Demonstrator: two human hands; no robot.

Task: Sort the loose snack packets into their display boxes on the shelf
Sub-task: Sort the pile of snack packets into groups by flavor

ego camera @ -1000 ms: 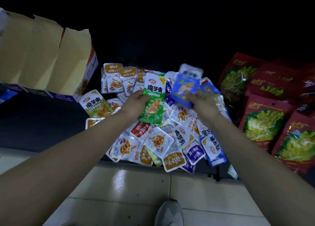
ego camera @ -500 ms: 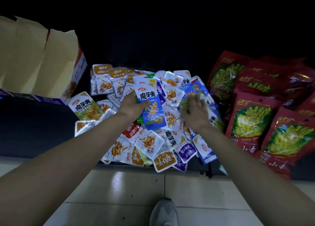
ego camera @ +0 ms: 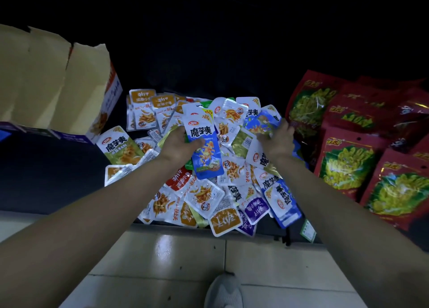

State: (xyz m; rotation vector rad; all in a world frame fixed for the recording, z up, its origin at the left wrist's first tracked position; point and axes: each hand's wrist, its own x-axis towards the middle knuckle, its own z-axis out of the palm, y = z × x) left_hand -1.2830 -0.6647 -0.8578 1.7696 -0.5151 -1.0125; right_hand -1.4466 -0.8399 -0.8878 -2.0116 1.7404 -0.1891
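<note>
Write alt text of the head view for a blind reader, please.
A person's left hand grips a blue packet above a pile of snack packets; the right hand reaches into it. An open box stands left, red bags right.

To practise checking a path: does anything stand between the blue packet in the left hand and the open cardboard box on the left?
Nothing visible blocks it. The left hand holds the blue packet above the pile; only flat loose packets lie toward the cardboard box, whose raised flap must be cleared.
</note>
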